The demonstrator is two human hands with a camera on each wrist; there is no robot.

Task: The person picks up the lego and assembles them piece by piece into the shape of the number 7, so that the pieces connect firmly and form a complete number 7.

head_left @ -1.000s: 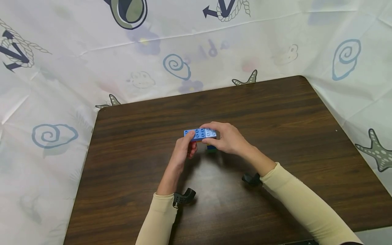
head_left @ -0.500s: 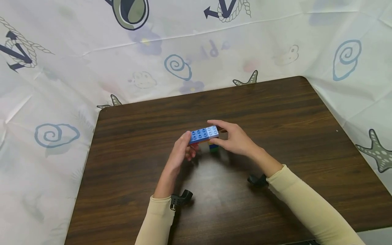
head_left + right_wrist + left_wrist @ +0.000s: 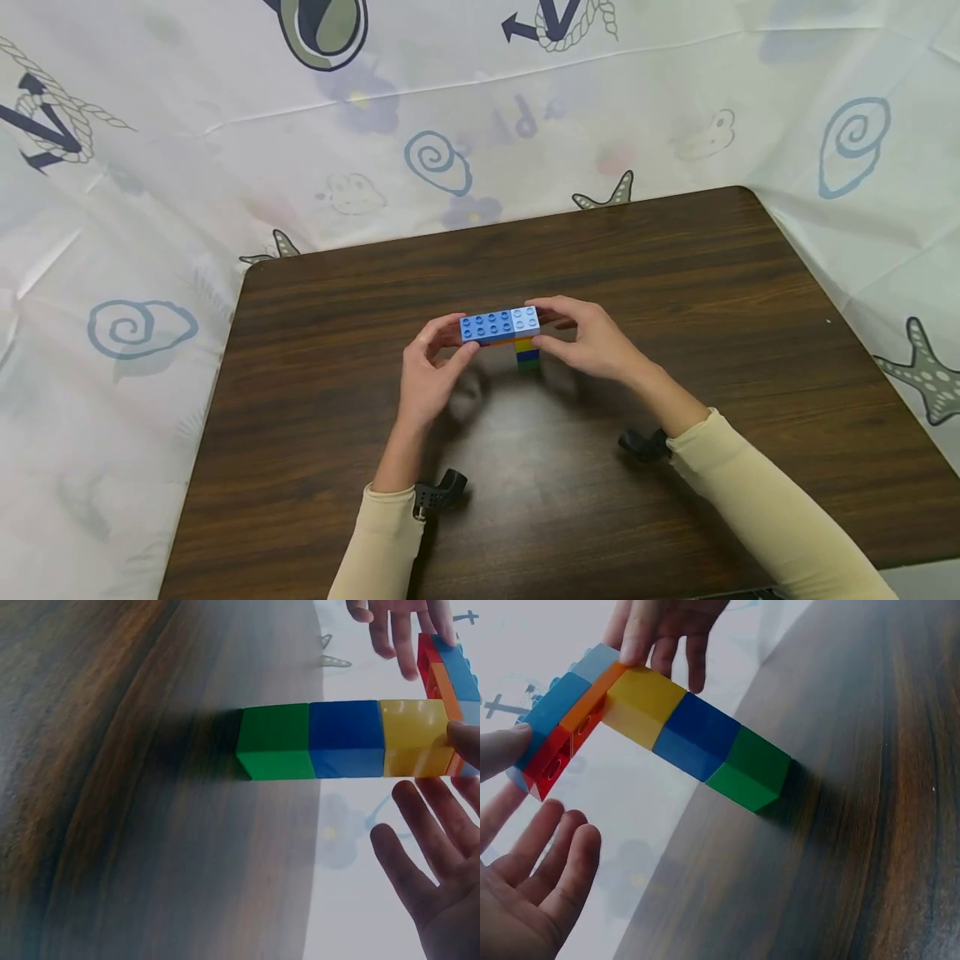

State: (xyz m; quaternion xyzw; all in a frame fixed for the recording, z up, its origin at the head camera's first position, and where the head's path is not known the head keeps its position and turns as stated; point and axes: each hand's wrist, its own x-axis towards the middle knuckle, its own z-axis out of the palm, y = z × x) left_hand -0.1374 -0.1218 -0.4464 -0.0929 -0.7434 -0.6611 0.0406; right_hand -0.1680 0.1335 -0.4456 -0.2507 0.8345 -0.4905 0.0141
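A tower of toy building bricks stands on the table: a green brick (image 3: 748,769) at the bottom, a dark blue brick (image 3: 697,735), then a yellow brick (image 3: 645,705). Across its top run an orange brick (image 3: 592,697) and a red brick (image 3: 549,761), overhanging to the left. Above these lie a long blue brick (image 3: 487,327) and a light blue brick (image 3: 526,321), studs up. My left hand (image 3: 429,375) pinches the overhanging end between thumb and finger. My right hand (image 3: 596,343) grips the tower's top end at the light blue and orange bricks.
The dark wood table (image 3: 337,333) extends around the tower on all sides. Behind it hangs a white printed cloth (image 3: 525,100). Black wrist cameras (image 3: 442,490) sit at both sleeves' cuffs.
The bricks have shifted slightly right in view with the right hand. My left hand's thumb has left the top studs, and the fingers now hold the end from front and back.
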